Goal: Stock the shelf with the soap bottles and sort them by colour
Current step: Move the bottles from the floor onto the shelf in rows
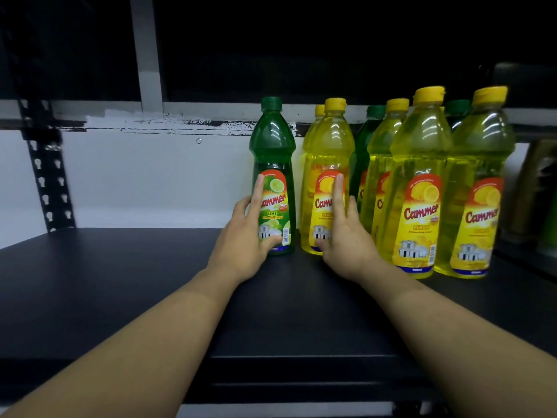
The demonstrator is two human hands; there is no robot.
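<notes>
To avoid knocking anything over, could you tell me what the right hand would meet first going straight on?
The right hand touches a yellow bottle, so that comes first; a second yellow bottle seems to stand right behind it.

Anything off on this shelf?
Two green bottles stand behind the yellow bottles at right, apart from the lime bottle at left, so the colours are mixed. Everything is upright, and no spill is visible.
</notes>
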